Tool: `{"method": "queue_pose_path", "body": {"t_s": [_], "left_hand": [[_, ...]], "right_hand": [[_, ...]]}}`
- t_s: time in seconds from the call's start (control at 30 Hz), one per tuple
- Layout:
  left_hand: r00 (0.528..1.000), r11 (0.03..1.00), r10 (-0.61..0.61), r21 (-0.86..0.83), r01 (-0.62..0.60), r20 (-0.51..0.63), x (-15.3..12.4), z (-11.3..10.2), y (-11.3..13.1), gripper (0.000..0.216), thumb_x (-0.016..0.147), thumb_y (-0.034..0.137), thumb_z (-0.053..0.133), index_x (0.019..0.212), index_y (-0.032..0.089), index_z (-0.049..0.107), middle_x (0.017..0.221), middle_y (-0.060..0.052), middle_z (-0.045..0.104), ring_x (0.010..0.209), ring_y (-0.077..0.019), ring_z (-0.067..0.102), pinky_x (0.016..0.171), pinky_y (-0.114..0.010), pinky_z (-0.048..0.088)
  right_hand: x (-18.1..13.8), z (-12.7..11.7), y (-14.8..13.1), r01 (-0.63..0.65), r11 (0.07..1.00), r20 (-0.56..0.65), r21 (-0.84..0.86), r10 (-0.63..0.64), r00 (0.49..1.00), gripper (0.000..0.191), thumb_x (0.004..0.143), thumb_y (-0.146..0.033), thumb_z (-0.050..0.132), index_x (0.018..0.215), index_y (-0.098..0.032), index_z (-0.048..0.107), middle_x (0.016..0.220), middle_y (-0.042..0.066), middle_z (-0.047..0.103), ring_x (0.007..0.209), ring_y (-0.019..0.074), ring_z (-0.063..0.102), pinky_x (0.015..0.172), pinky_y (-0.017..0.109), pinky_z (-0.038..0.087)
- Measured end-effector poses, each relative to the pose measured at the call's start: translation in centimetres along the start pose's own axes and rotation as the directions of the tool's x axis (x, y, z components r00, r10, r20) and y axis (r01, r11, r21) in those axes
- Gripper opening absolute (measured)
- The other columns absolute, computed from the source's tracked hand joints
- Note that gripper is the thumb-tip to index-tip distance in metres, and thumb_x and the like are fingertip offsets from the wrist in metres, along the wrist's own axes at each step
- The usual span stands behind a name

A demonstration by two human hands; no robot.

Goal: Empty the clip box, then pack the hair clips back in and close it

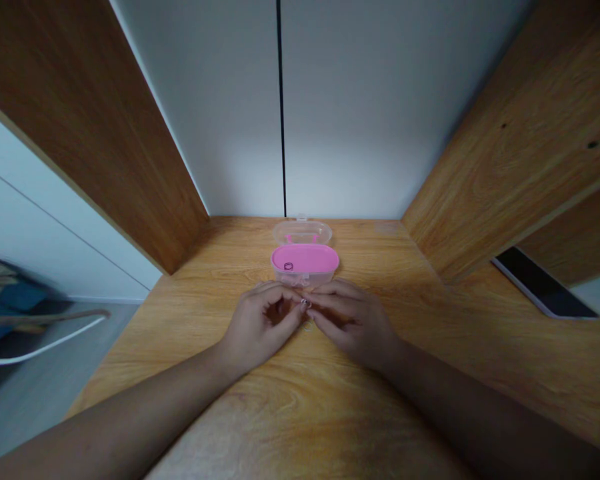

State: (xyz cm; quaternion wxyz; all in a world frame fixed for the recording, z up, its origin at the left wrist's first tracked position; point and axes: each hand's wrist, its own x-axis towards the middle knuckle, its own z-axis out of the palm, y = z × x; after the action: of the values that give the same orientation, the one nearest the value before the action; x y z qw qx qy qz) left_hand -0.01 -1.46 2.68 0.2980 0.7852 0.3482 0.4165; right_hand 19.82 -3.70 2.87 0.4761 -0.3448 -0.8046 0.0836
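My left hand (267, 320) and my right hand (355, 320) meet fingertip to fingertip just in front of an open plastic box. Pinched between them is a small light loop (307, 303), like a tiny hair tie; its exact make is too small to tell. Below the fingertips, another pale loop (308, 326) lies on the wood. The box has a clear body (306, 281), partly covered by my fingers, and a pink tray (310, 257) on top. A dark loop (289, 266) rests at the tray's left end.
The clear lid (303, 233) is folded back behind the box. This wooden tabletop (280, 413) ends at white panels (240, 133), with wooden boards on both sides. A phone-like dark slab (545, 283) lies at the right. Floor shows past the left edge.
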Motion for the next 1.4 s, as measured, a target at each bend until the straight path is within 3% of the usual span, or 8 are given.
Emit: {"method": "queue_pose_path", "body": {"t_s": [0.17, 0.4, 0.8, 1.13, 1.4], "left_hand": [[0.999, 1.0, 0.004, -0.022, -0.003, 0.044, 0.05, -0.15, 0.1, 0.014, 0.093, 0.026, 0.063, 0.085, 0.02, 0.072, 0.08, -0.003, 0.073, 0.075, -0.0166, 0.066, 0.073, -0.03, 0.051], [0.998, 0.999, 0.027, -0.025, -0.025, 0.06, 0.1, -0.3, 0.21, 0.015, 0.096, 0.026, 0.06, 0.088, 0.02, 0.072, 0.085, -0.003, 0.075, 0.08, -0.0168, 0.067, 0.078, -0.031, 0.051], [0.997, 0.999, 0.032, 0.0, -0.032, 0.073, 0.18, -0.22, 0.01, 0.015, 0.096, 0.024, 0.059, 0.089, 0.02, 0.072, 0.086, -0.003, 0.075, 0.084, -0.0172, 0.068, 0.08, -0.032, 0.05], [0.999, 1.0, -0.003, 0.0, 0.003, 0.04, -0.07, -0.04, -0.34, 0.012, 0.095, 0.027, 0.061, 0.095, 0.022, 0.072, 0.093, -0.003, 0.074, 0.086, -0.0175, 0.067, 0.081, -0.032, 0.051], [0.999, 1.0, -0.005, 0.024, 0.004, 0.043, -0.04, -0.02, -0.35, 0.016, 0.097, 0.03, 0.059, 0.091, 0.021, 0.07, 0.087, -0.004, 0.073, 0.081, -0.0178, 0.065, 0.078, -0.033, 0.05]], "right_hand": [[0.0, 0.0, 0.15, 0.024, 1.0, -0.067, 0.003, -0.024, 0.997, 0.028, 0.089, -0.014, 0.069, 0.11, -0.032, 0.074, 0.093, 0.001, 0.078, 0.085, 0.0151, 0.073, 0.078, 0.028, 0.062], [0.03, 0.03, 0.15, 0.016, 1.0, -0.028, -0.005, -0.016, 0.999, 0.028, 0.09, -0.016, 0.069, 0.114, -0.03, 0.073, 0.095, 0.002, 0.076, 0.089, 0.0157, 0.073, 0.081, 0.029, 0.061], [-0.23, 0.23, 0.27, 0.001, 0.999, -0.079, -0.032, -0.003, 0.997, 0.025, 0.09, -0.014, 0.066, 0.109, -0.027, 0.074, 0.095, 0.003, 0.07, 0.084, 0.0133, 0.068, 0.071, 0.025, 0.059], [-0.42, 0.36, 0.61, -0.025, 1.0, -0.028, -0.006, 0.025, 0.999, 0.028, 0.093, -0.011, 0.062, 0.115, -0.026, 0.073, 0.099, 0.004, 0.068, 0.086, 0.0135, 0.068, 0.075, 0.026, 0.06], [-0.3, 0.09, 0.57, -0.011, 1.0, -0.075, -0.012, 0.01, 0.997, 0.029, 0.093, -0.015, 0.066, 0.117, -0.029, 0.073, 0.101, 0.003, 0.075, 0.092, 0.0147, 0.072, 0.084, 0.027, 0.061]]}}
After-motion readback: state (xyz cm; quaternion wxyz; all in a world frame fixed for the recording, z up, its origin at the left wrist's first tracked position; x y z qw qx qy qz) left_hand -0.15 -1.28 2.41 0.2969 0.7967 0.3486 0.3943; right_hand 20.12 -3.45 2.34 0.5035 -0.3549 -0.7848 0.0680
